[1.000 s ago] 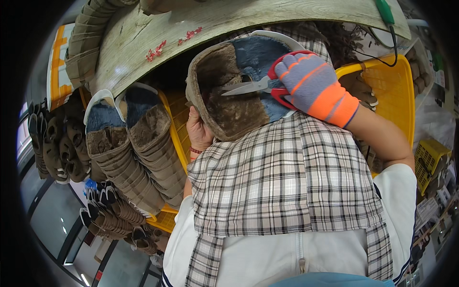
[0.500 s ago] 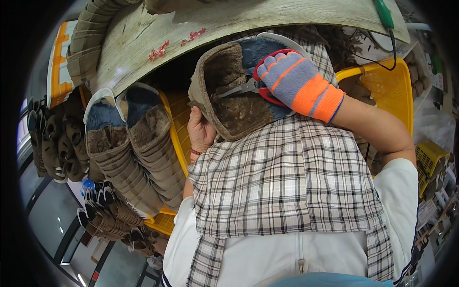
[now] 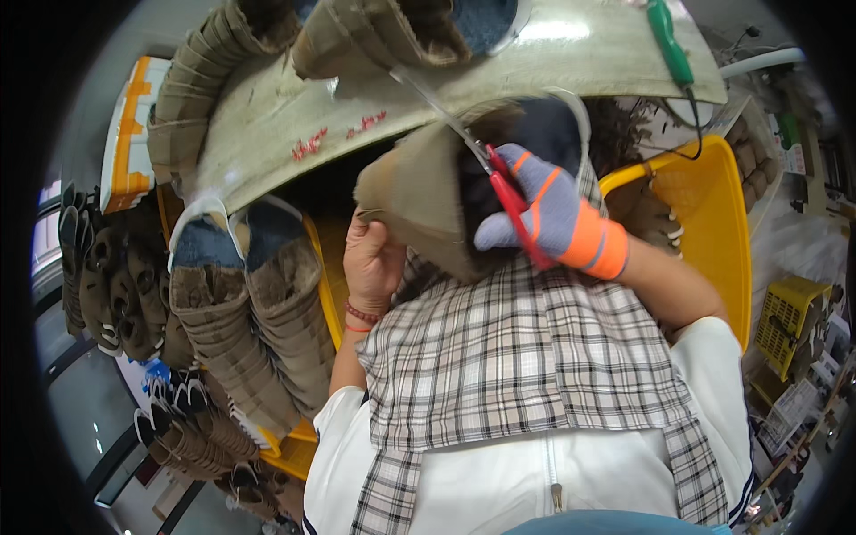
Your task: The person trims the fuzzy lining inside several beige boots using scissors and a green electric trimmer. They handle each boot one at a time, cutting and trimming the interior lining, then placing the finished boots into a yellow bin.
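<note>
A brown fabric shoe upper (image 3: 415, 192) with a dark lining and a white rim is held above my lap. My bare left hand (image 3: 370, 259) pinches its lower left edge between thumb and fingers. Red beaded and cord bracelets circle that wrist. In a grey and orange knitted glove, my right hand (image 3: 548, 209) grips red-handled scissors (image 3: 506, 194) over the upper's opening. Their blades point up and left toward the table and look apart from the fabric. Motion blurs the upper and the scissors' handles.
A pale table (image 3: 259, 134) curves in front, bearing more brown uppers (image 3: 383, 36), red scraps and a green-handled corded tool (image 3: 669, 40). Nested uppers (image 3: 241, 348) lie in a yellow basket at left. Another yellow basket (image 3: 713, 205) stands right. Brown shoes (image 3: 116, 276) hang far left.
The scissors have come out of the upper's opening and swung up and left. The upper has tilted, turning its outer side toward me. My left hand still grips its edge.
</note>
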A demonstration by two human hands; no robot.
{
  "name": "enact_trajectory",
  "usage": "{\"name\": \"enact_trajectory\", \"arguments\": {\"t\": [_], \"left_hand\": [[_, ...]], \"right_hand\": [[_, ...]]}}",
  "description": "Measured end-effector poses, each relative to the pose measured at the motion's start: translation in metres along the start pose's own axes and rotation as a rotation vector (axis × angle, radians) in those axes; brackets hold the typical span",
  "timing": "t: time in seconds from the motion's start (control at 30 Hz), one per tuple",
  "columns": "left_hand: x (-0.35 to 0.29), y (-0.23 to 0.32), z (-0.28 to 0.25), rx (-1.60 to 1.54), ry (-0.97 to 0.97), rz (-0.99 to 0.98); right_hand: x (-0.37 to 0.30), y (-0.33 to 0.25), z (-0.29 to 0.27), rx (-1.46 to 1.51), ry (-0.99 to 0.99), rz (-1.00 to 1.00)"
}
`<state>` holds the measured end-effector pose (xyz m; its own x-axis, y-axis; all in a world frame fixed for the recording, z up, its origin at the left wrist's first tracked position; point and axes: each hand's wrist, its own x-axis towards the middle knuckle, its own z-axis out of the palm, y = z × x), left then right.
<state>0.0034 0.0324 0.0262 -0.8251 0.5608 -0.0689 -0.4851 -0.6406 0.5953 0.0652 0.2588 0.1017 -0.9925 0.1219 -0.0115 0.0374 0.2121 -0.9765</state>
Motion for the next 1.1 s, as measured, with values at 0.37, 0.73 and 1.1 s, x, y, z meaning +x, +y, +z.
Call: {"name": "enact_trajectory", "arguments": {"t": [0.37, 0.73, 1.1], "left_hand": [[0.175, 0.093, -0.084, 0.371, 0.321, 0.477], [0.245, 0.081, -0.028, 0.096, -0.016, 0.004], [0.275, 0.134, -0.006, 1.093, 0.335, 0.674]], "right_hand": [[0.116, 0.017, -0.051, -0.343, 0.683, -0.494], [0.248, 0.065, -0.068, 0.104, 0.153, -0.585], [0.205, 0.069, -0.079, 0.114, 0.249, -0.284]]}}
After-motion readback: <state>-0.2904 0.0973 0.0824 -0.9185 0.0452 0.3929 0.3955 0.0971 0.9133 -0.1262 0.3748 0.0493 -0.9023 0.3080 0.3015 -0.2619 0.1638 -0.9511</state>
